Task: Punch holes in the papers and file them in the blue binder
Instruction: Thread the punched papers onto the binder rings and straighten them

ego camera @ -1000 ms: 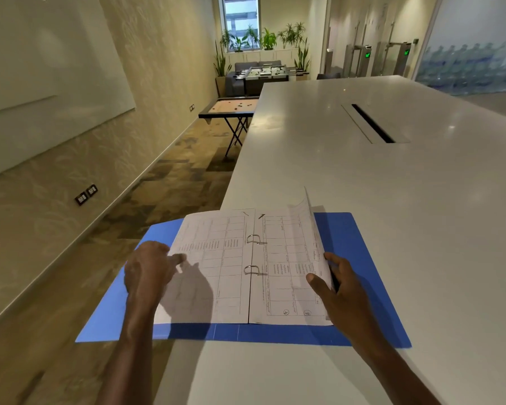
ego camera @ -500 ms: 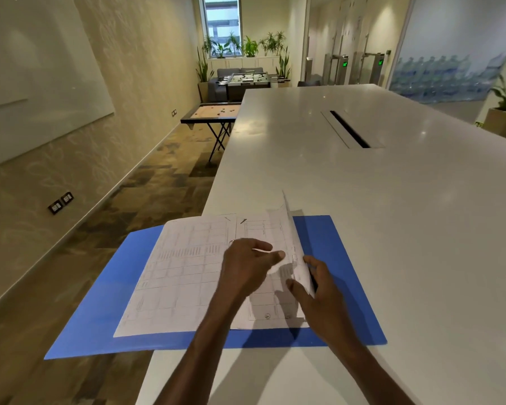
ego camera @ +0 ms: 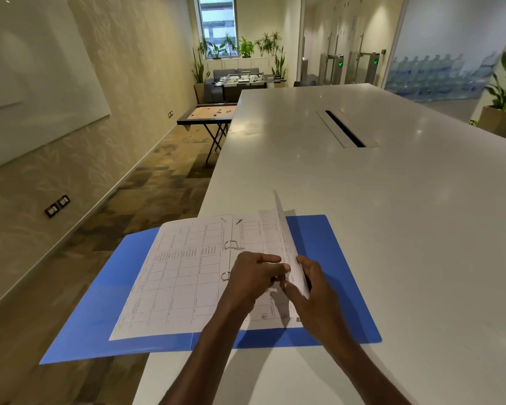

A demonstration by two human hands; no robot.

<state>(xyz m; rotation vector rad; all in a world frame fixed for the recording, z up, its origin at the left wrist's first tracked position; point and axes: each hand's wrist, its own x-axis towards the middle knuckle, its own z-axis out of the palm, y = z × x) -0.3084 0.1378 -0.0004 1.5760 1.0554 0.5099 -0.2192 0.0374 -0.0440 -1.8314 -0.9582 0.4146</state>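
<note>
Print on the papers (ego camera: 184, 276) is unreadable. Left hand (ego camera: 253, 277) and right hand (ego camera: 314, 285) pinch a raised sheet (ego camera: 284, 229), hiding part of the blue binder (ego camera: 327, 258) on the desk (ego camera: 392, 229).

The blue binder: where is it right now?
In the head view, the blue binder lies open at the white table's near left corner, its left cover overhanging the edge.

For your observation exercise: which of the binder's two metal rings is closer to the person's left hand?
The nearer ring, right beside the left hand. The farther ring stands clear of it, higher up the papers.
</note>
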